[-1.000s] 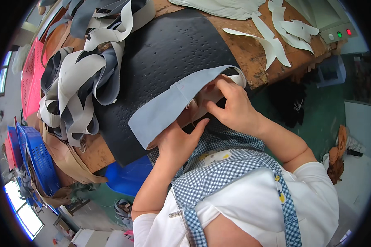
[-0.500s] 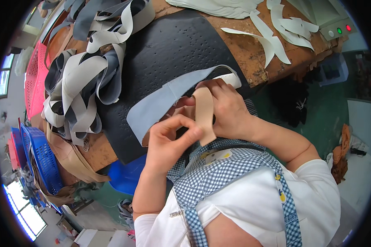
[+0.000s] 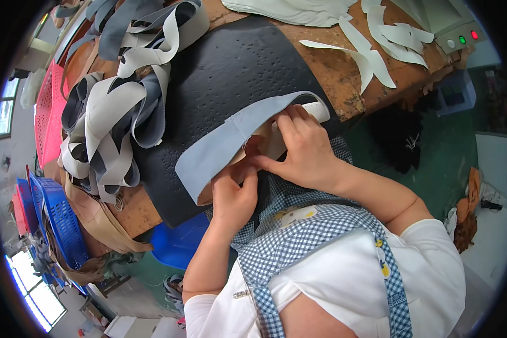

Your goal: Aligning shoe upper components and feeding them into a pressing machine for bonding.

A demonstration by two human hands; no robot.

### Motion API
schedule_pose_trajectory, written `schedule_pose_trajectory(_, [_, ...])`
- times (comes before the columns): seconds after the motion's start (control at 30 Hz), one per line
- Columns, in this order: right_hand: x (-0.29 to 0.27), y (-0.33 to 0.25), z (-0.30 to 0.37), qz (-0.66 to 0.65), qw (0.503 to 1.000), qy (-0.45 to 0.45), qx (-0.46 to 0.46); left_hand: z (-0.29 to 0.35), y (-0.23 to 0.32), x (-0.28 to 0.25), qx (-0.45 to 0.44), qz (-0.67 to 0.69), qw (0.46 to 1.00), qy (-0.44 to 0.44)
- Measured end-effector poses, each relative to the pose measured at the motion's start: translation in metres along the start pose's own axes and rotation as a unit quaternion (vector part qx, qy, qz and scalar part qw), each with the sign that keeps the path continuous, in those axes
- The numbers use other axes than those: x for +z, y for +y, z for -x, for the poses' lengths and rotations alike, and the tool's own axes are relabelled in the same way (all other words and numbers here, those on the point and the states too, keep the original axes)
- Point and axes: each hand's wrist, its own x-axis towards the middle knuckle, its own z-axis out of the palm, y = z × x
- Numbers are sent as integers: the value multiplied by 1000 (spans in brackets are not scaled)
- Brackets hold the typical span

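Above green floor [image 3: 442, 149], by pitted black mat [image 3: 236, 62] — left grip [image 3: 233, 196], right grip [image 3: 308, 147], both snug on blue-grey band [image 3: 217, 151]

Grey-blue band [image 3: 208, 160], blue-and-white checked apron [image 3: 276, 248]

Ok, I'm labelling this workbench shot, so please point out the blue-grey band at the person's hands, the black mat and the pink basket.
Blue-grey band [image 3: 222, 142]: head view, on its broad smooth face.
Black mat [image 3: 236, 62]: head view, on its bare pitted top.
Pink basket [image 3: 48, 121]: head view, on its side wall.
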Motion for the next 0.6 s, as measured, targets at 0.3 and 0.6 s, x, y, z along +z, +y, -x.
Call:
schedule_pose_trajectory(0.3, [2,4,-1,-72,997,17,18,-12,44,6,354,-165,909,-145])
schedule_pose_trajectory(0.6, [-3,9,4,-156,987,8,47,-13,5,12,147,-246,954,89])
